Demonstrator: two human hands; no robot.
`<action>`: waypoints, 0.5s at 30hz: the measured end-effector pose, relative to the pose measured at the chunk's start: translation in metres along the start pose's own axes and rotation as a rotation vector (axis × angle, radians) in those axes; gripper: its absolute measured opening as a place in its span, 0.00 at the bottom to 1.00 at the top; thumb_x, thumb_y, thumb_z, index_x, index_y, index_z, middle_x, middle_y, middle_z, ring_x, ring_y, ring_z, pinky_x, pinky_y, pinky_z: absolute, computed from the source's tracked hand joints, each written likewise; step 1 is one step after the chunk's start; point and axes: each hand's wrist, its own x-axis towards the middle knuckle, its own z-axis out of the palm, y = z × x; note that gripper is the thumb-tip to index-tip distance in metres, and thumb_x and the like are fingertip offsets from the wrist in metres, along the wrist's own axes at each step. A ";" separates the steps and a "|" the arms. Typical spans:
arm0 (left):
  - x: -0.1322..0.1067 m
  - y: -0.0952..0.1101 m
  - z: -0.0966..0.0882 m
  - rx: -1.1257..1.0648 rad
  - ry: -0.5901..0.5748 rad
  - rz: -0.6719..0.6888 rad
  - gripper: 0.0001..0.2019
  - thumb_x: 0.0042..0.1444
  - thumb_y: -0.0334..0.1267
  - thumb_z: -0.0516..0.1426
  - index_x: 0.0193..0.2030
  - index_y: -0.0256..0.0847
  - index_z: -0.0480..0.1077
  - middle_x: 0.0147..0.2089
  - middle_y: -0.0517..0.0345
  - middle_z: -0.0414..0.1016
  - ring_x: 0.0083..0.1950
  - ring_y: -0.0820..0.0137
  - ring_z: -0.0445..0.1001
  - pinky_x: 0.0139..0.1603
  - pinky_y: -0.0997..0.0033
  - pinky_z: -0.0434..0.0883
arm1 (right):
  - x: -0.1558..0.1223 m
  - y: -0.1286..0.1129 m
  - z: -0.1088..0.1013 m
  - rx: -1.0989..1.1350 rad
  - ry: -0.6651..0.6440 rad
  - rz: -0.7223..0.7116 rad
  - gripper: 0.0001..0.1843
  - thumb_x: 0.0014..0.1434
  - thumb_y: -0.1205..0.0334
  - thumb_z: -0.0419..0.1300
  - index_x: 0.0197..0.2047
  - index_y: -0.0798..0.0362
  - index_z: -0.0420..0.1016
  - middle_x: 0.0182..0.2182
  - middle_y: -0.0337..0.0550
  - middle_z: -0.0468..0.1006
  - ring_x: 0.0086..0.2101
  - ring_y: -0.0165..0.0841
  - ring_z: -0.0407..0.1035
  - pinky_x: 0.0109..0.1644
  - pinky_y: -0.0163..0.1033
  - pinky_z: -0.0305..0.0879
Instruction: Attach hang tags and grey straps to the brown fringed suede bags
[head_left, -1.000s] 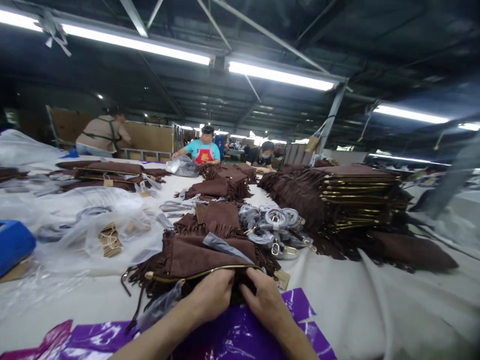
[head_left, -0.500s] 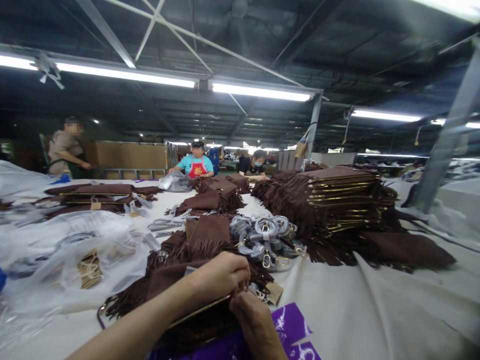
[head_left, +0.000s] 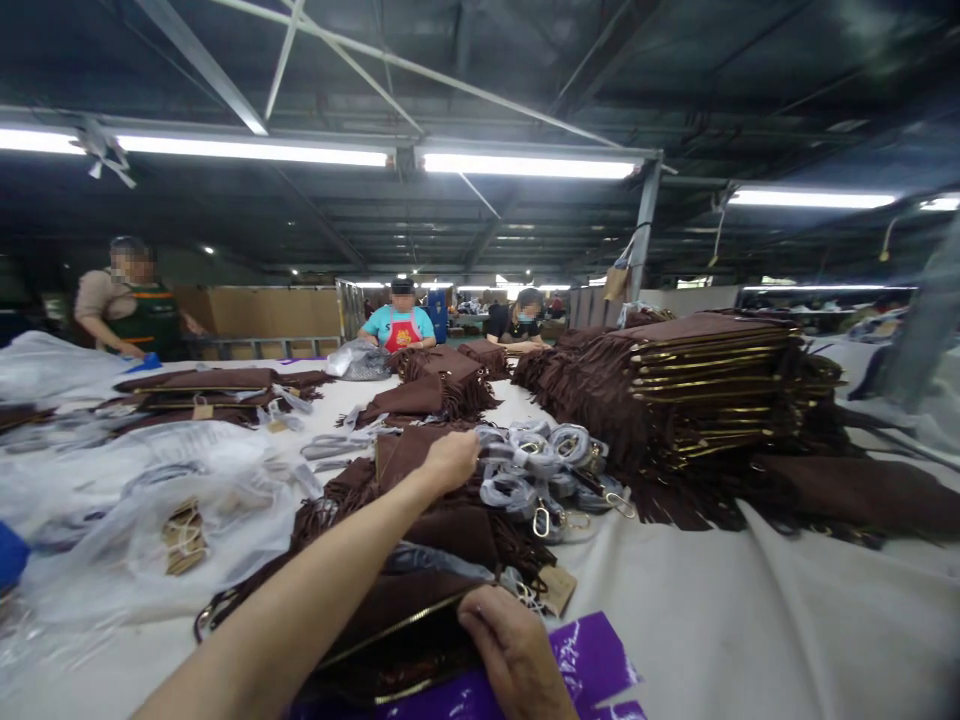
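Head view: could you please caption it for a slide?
Left hand reaches toward wrapped straps; right hand holds brown fringed bag.

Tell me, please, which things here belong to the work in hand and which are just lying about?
In hand:
- bag, held at its zip edge by the right hand
- straps, next to the left hand

Lying about:
- bag stack
- purple sheet
- plastic bags
- far bags

My one camera sits on my head, facing forward along the long table (head_left: 750, 620) and barely tilted down. Roof lights (head_left: 525, 165) fill the upper frame; my left hand (head_left: 450, 460) and right hand (head_left: 510, 650) sit close at lower centre.
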 end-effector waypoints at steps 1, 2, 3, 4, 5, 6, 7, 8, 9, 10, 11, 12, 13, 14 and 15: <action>-0.005 -0.011 -0.016 -0.002 0.032 -0.008 0.11 0.64 0.36 0.49 0.39 0.37 0.72 0.38 0.46 0.76 0.41 0.62 0.75 0.43 0.67 0.68 | 0.000 -0.002 -0.001 0.026 -0.002 0.037 0.10 0.64 0.64 0.52 0.31 0.49 0.68 0.26 0.36 0.73 0.28 0.30 0.69 0.33 0.31 0.62; -0.012 -0.022 -0.034 -0.002 0.061 -0.017 0.11 0.64 0.36 0.49 0.38 0.37 0.72 0.38 0.47 0.76 0.41 0.63 0.74 0.43 0.68 0.67 | 0.000 -0.005 -0.002 0.052 -0.003 0.075 0.10 0.65 0.62 0.52 0.31 0.49 0.69 0.26 0.36 0.73 0.29 0.31 0.69 0.34 0.31 0.62; -0.020 -0.033 -0.051 0.000 0.092 -0.028 0.10 0.63 0.36 0.50 0.38 0.37 0.71 0.37 0.49 0.76 0.40 0.64 0.74 0.43 0.69 0.66 | 0.001 -0.007 -0.003 0.076 -0.007 0.109 0.11 0.65 0.61 0.53 0.31 0.49 0.70 0.27 0.36 0.73 0.30 0.31 0.70 0.34 0.32 0.63; -0.031 -0.042 -0.068 0.002 0.134 -0.039 0.09 0.62 0.36 0.51 0.37 0.37 0.71 0.35 0.51 0.75 0.39 0.65 0.73 0.43 0.70 0.66 | 0.002 -0.008 -0.004 0.096 -0.015 0.138 0.11 0.64 0.60 0.53 0.31 0.49 0.70 0.27 0.37 0.74 0.30 0.32 0.70 0.35 0.32 0.63; -0.042 -0.049 -0.082 0.003 0.190 -0.044 0.07 0.61 0.36 0.53 0.35 0.38 0.71 0.34 0.54 0.75 0.38 0.66 0.72 0.42 0.71 0.65 | 0.002 -0.008 -0.005 0.112 -0.025 0.161 0.10 0.64 0.60 0.53 0.31 0.49 0.71 0.27 0.37 0.74 0.30 0.32 0.70 0.35 0.33 0.63; -0.055 -0.052 -0.093 -0.002 0.247 -0.035 0.06 0.60 0.36 0.55 0.34 0.38 0.71 0.32 0.56 0.74 0.36 0.67 0.72 0.40 0.71 0.65 | 0.003 -0.009 -0.006 0.123 -0.038 0.180 0.10 0.64 0.59 0.54 0.31 0.49 0.71 0.27 0.37 0.75 0.30 0.33 0.70 0.36 0.33 0.63; -0.068 -0.053 -0.100 -0.016 0.293 -0.011 0.05 0.58 0.35 0.56 0.32 0.38 0.70 0.30 0.57 0.73 0.35 0.68 0.71 0.39 0.72 0.64 | 0.004 -0.008 -0.006 0.130 -0.051 0.195 0.10 0.64 0.58 0.54 0.31 0.49 0.72 0.27 0.37 0.75 0.30 0.33 0.70 0.36 0.34 0.64; -0.081 -0.050 -0.102 -0.042 0.319 0.026 0.04 0.57 0.34 0.57 0.31 0.38 0.70 0.29 0.59 0.72 0.34 0.69 0.70 0.38 0.73 0.64 | 0.004 -0.008 -0.006 0.133 -0.064 0.206 0.11 0.63 0.57 0.54 0.31 0.49 0.73 0.27 0.37 0.75 0.30 0.33 0.70 0.36 0.34 0.64; -0.093 -0.045 -0.100 -0.085 0.314 0.071 0.04 0.56 0.33 0.58 0.30 0.38 0.70 0.28 0.60 0.72 0.33 0.70 0.70 0.37 0.73 0.63 | 0.005 -0.008 -0.006 0.135 -0.073 0.218 0.11 0.63 0.56 0.54 0.31 0.49 0.73 0.27 0.37 0.76 0.30 0.34 0.70 0.35 0.35 0.64; -0.104 -0.038 -0.093 -0.147 0.278 0.114 0.03 0.55 0.32 0.58 0.30 0.38 0.70 0.28 0.60 0.72 0.32 0.71 0.69 0.36 0.74 0.63 | 0.005 -0.008 -0.007 0.138 -0.071 0.232 0.11 0.62 0.55 0.55 0.31 0.49 0.74 0.27 0.38 0.76 0.30 0.34 0.70 0.35 0.35 0.64; -0.114 -0.030 -0.083 -0.224 0.227 0.148 0.02 0.54 0.32 0.58 0.31 0.39 0.70 0.28 0.61 0.72 0.32 0.72 0.69 0.35 0.75 0.63 | 0.005 -0.009 -0.007 0.142 -0.060 0.248 0.12 0.62 0.54 0.55 0.32 0.49 0.74 0.27 0.38 0.77 0.30 0.35 0.70 0.35 0.35 0.65; -0.122 -0.021 -0.070 -0.311 0.174 0.170 0.01 0.53 0.31 0.59 0.32 0.38 0.70 0.29 0.61 0.73 0.31 0.72 0.69 0.34 0.76 0.62 | 0.004 -0.010 -0.008 0.148 -0.046 0.265 0.12 0.62 0.53 0.55 0.32 0.49 0.75 0.27 0.39 0.77 0.30 0.35 0.70 0.35 0.36 0.65; -0.129 -0.012 -0.055 -0.403 0.129 0.184 0.02 0.53 0.31 0.59 0.34 0.38 0.70 0.29 0.61 0.74 0.31 0.73 0.69 0.32 0.77 0.62 | 0.004 -0.011 -0.009 0.155 -0.034 0.281 0.12 0.61 0.53 0.55 0.32 0.49 0.75 0.27 0.39 0.77 0.30 0.35 0.70 0.35 0.36 0.65; -0.134 -0.005 -0.040 -0.477 0.095 0.192 0.03 0.51 0.30 0.60 0.34 0.38 0.71 0.29 0.61 0.74 0.30 0.73 0.69 0.31 0.77 0.62 | 0.003 -0.012 -0.010 0.163 -0.028 0.293 0.12 0.61 0.53 0.55 0.32 0.49 0.75 0.27 0.39 0.77 0.30 0.35 0.70 0.35 0.36 0.65; -0.138 0.001 -0.026 -0.532 0.074 0.206 0.03 0.50 0.29 0.60 0.33 0.37 0.71 0.29 0.61 0.74 0.30 0.73 0.69 0.32 0.77 0.62 | 0.003 -0.014 -0.011 0.168 -0.026 0.301 0.13 0.61 0.53 0.55 0.31 0.49 0.75 0.26 0.38 0.76 0.30 0.35 0.70 0.34 0.36 0.64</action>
